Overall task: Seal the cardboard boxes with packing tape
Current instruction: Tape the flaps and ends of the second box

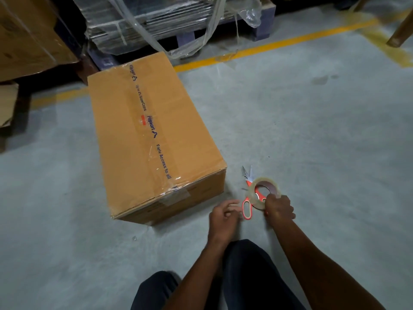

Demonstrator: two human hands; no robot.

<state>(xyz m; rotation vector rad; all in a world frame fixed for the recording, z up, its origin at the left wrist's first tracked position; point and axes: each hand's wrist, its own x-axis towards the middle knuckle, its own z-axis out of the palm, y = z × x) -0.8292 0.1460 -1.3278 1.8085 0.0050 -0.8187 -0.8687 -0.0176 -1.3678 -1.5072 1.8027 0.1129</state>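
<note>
Your right hand (279, 209) grips the tape roll (264, 193) over the scissors (248, 200); left fingers (230, 203) loosely curled, empty—blades could nick you.

Warehouse: yellow-lined concrete floor (290, 130); shrink-wrapped pallet (169, 23); stacked cartons (29, 34)

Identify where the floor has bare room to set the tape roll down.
Bare grey floor lies right of the brown cardboard box, up to the yellow line. It is crowded by the orange-handled scissors, clear tape roll and both hands.
</note>
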